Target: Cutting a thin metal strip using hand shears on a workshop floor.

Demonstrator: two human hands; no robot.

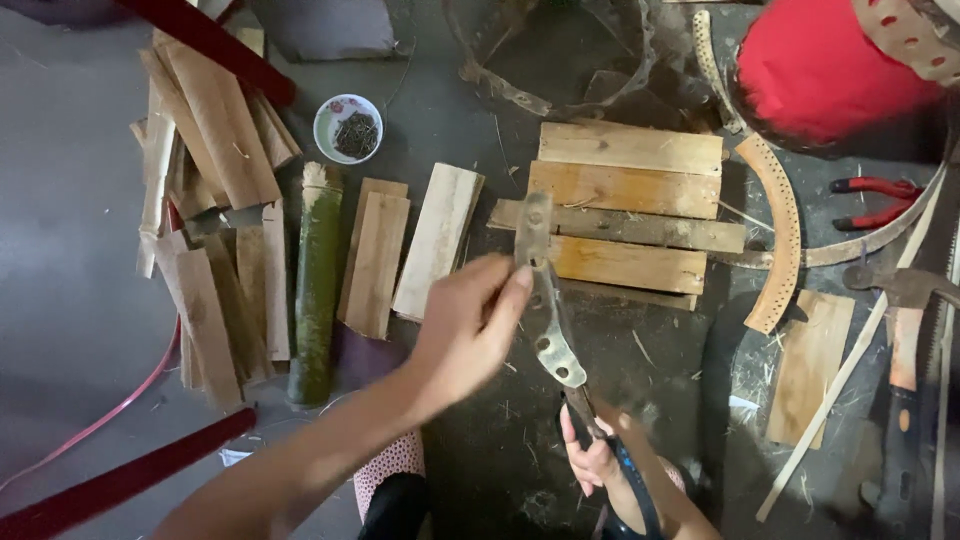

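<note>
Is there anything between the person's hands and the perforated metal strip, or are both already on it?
Nothing visible stands between them. The left hand pinches the perforated metal strip near its upper part, and the right hand works dark-handled shears at its lower end. The nailed wooden boards lie behind it on the floor.

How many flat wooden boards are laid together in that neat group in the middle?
4 pale boards lie side by side above the left hand, with a darker strip across them. The lowest shows only an edge; more may be hidden.
</note>
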